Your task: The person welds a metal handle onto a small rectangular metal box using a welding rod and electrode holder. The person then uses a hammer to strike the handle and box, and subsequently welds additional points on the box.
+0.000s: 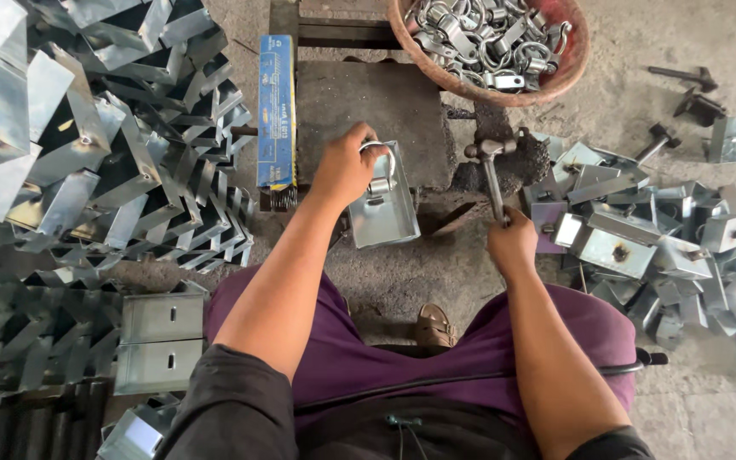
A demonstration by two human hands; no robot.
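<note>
My left hand (pixel 344 167) grips a shiny metal bracket (pixel 385 211) with a curved clip (pixel 379 162) set on its top end, holding it on the near edge of a dark stone block (pixel 368 111). My right hand (pixel 511 243) is closed around the handle of a small metal hammer (pixel 491 166), whose head rests near the right corner of the block, just right of the bracket. My legs in purple trousers spread below, a sandalled foot (pixel 434 325) between them.
A round reddish basin (pixel 572 60) of curved metal clips stands at the top. Stacked folded sheet-metal pieces (pixel 87 153) fill the left. A heap of metal brackets (pixel 658 247) lies right. A blue box (pixel 276 111) leans beside the block. Dark bolts (pixel 683 77) lie at far right.
</note>
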